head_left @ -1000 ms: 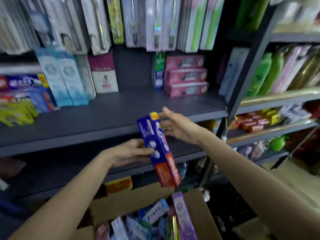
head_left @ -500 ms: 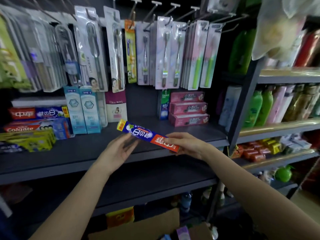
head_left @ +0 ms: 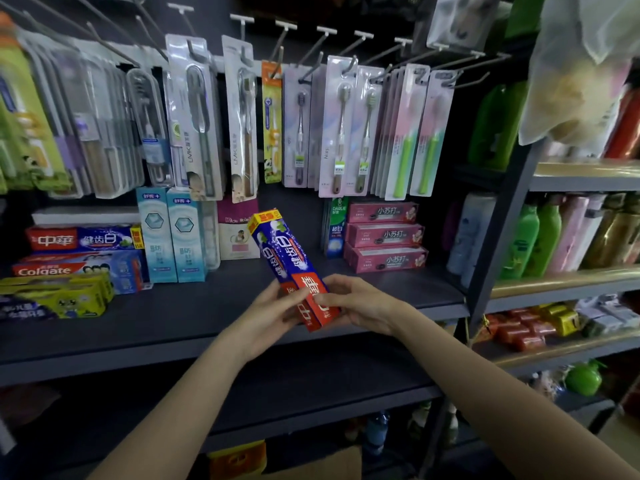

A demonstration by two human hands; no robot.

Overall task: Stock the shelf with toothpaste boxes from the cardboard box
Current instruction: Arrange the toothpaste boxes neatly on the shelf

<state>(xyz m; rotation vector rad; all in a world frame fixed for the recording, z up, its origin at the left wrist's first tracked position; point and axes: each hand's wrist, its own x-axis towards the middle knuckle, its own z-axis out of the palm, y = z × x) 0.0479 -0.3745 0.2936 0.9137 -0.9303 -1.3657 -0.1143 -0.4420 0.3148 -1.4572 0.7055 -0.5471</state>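
Note:
A blue and red toothpaste box (head_left: 282, 252) is held over the dark shelf (head_left: 173, 317), its yellow end pointing up and away from me. My left hand (head_left: 268, 315) grips its red near end from the left. My right hand (head_left: 360, 303) pinches the same red end from the right. Only a top edge of the cardboard box (head_left: 332, 460) shows at the bottom of the view. Other toothpaste boxes stand and lie on the shelf: a matching red and blue one (head_left: 83, 239) at the left, pale blue upright ones (head_left: 169, 233), and a pink stack (head_left: 384, 235) at the right.
Packaged toothbrushes (head_left: 339, 126) hang on hooks above the shelf. A dark upright post (head_left: 498, 244) divides this bay from shelves of bottles (head_left: 547, 233) on the right. A lower dark shelf (head_left: 242, 403) lies beneath my forearms.
The view rose from the cardboard box to the shelf. The toothpaste box went from lying nearly level between my hands to standing on end, and both hands now hold its red end.

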